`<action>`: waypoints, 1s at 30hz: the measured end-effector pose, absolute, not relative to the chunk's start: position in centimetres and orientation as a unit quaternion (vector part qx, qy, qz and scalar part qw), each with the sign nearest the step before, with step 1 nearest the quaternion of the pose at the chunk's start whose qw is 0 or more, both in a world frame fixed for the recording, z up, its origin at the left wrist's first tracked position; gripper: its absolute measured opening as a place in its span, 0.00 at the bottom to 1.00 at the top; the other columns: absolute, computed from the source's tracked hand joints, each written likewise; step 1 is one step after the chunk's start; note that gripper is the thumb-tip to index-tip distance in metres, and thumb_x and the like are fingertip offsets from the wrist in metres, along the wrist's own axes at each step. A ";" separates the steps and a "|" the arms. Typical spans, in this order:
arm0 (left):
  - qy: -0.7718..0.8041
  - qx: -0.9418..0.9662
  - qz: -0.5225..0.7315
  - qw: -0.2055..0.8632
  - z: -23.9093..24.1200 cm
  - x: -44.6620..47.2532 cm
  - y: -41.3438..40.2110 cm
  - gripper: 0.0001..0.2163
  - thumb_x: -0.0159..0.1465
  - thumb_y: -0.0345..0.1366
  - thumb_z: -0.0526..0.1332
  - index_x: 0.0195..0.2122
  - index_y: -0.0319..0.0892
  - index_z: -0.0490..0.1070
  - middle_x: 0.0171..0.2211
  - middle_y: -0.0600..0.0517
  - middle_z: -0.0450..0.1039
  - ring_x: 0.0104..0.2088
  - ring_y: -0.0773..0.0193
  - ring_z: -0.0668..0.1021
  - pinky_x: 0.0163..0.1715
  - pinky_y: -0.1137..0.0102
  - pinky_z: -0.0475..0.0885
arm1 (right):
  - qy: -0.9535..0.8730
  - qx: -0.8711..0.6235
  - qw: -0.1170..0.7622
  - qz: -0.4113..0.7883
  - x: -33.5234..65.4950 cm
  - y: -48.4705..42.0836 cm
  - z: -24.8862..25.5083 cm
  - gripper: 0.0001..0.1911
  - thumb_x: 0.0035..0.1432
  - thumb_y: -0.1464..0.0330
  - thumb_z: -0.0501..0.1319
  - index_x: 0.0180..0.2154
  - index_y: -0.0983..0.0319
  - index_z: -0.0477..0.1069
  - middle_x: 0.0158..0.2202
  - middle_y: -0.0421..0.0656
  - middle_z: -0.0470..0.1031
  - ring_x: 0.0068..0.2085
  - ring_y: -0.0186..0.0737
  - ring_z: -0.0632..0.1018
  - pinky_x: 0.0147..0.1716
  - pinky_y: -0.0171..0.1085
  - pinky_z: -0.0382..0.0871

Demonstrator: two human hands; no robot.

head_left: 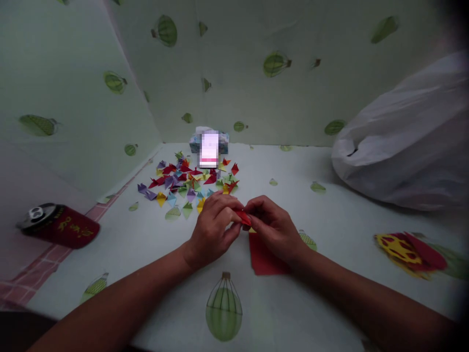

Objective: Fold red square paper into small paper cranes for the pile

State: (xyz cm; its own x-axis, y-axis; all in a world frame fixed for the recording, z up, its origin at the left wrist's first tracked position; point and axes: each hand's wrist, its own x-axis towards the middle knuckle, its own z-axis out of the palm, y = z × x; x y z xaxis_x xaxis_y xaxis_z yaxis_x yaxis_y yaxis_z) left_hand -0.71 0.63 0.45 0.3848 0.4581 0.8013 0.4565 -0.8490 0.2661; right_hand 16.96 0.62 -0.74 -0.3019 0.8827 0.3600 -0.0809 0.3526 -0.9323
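Observation:
Between my two hands is a small piece of folded red paper, pinched at both ends. My left hand grips it from the left with thumb and fingertips, and my right hand pinches its right side. Fingers cover much of the paper, so its exact shape is hidden. Partly under my right hand lies a stack of red square paper, with a bit of yellow at its upper edge. Beyond my left hand, many small folded paper cranes in red, purple, yellow, green and blue are spread on the table.
A phone with a bright, blurred screen leans against a tissue box at the back. On the left a red drink can stands near the wall. A white plastic bag and a red and yellow item are on the right.

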 end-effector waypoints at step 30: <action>0.306 0.798 0.474 0.212 0.0 -0.7 1.0 0.09 0.61 0.26 0.65 0.37 0.42 0.66 0.36 0.50 0.68 0.39 0.62 0.72 0.41 0.65 0.69 | -0.586 -0.294 0.449 0.607 17.4 1.3 -0.5 0.05 0.62 0.67 0.62 0.36 0.60 0.67 0.29 0.37 0.71 0.28 0.32 0.73 0.31 0.36 0.69</action>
